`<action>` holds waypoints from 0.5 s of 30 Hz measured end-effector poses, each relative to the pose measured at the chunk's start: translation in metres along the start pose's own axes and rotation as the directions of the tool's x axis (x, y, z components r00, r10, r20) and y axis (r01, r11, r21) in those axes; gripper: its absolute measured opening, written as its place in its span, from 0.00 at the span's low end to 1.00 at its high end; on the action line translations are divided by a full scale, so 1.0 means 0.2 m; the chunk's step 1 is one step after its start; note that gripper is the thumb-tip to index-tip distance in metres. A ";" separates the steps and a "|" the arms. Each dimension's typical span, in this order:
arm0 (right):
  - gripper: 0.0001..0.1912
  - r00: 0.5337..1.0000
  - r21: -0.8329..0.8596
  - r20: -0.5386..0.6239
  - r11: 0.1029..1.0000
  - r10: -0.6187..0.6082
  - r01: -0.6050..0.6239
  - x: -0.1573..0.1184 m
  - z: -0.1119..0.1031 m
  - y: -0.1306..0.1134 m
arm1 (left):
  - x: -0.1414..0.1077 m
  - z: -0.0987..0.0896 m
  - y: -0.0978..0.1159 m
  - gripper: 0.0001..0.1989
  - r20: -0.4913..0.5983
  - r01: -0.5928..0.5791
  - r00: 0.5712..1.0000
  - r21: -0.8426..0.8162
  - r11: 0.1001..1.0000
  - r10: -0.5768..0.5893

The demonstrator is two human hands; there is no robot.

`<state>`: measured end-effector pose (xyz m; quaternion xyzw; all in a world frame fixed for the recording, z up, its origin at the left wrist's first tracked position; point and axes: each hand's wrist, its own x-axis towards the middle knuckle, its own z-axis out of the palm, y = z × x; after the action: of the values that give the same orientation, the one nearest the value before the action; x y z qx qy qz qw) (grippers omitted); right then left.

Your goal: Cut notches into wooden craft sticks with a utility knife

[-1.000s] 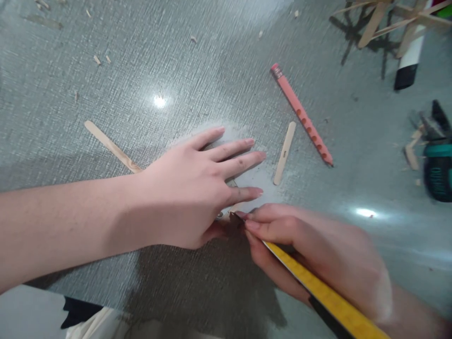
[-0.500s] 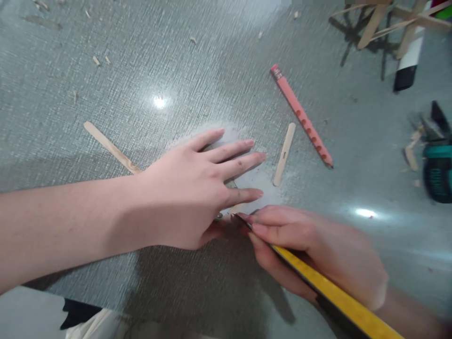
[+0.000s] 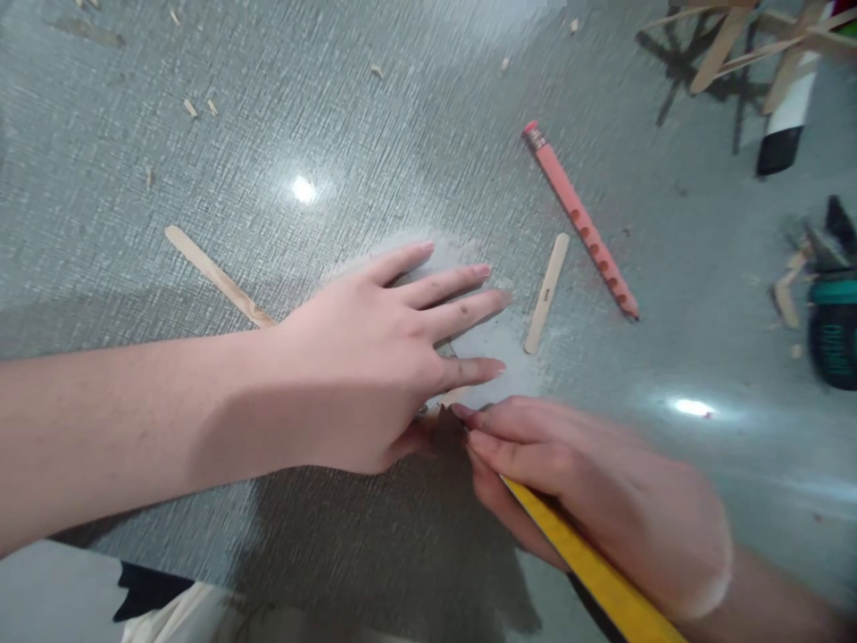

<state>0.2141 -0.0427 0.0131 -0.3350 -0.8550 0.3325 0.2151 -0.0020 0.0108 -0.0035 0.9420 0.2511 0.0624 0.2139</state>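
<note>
Most of what is laid on the bench is shown slightly further right than half a second ago, so a small head movement is suggested rather than any shift of the things. The left hand is kept flat in much the same place, its fingers spread wide; between its index finger and thumb, the end of a pale wood piece is left showing, the rest being hidden. The right hand has been turned a little, and its fingers are wrapped closely around a yellow cutter. The handle is now slanted more steeply across the view, while the tip is held at nearly the same spot by the wood piece. From this it is judged that the same small area is being worked from a changed angle; whether any wood has been parted cannot be told.

Lettering is carried on a black-and-teal object at the right edge, but it is turned sideways and too blurred to be read. On the pink pencil, only a row of brown dots is seen, with no brand made out. On the short stick, a small dark mark is shown, not readable as a letter.
</note>
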 end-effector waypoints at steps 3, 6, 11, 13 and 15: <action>0.13 0.999 -0.034 0.015 0.999 0.042 -0.041 0.00 -0.01 -0.01 | 0.00 0.00 0.00 0.30 -0.003 -0.003 1.000 0.009 1.000 0.003; 0.12 0.994 -0.082 -0.010 0.991 0.105 -0.106 0.02 -0.02 -0.02 | 0.00 0.00 0.00 0.31 0.016 0.007 1.000 0.016 1.000 -0.008; 0.12 0.995 -0.048 -0.037 0.995 0.089 -0.091 0.03 0.00 0.00 | 0.01 -0.01 0.00 0.31 0.027 0.016 1.000 0.021 1.000 -0.016; 0.11 0.994 0.026 -0.072 0.996 0.085 -0.083 0.01 0.01 0.02 | 0.01 -0.01 0.00 0.31 0.028 0.014 1.000 0.017 1.000 -0.014; 0.10 0.991 0.102 -0.085 0.990 0.103 -0.094 -0.01 0.02 0.04 | 0.01 -0.02 0.00 0.32 0.032 0.010 0.999 0.015 1.000 -0.011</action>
<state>0.2160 -0.0418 0.0044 -0.3808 -0.8095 0.3686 0.2527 -0.0009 0.0122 -0.0002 0.9431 0.2531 0.0440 0.2110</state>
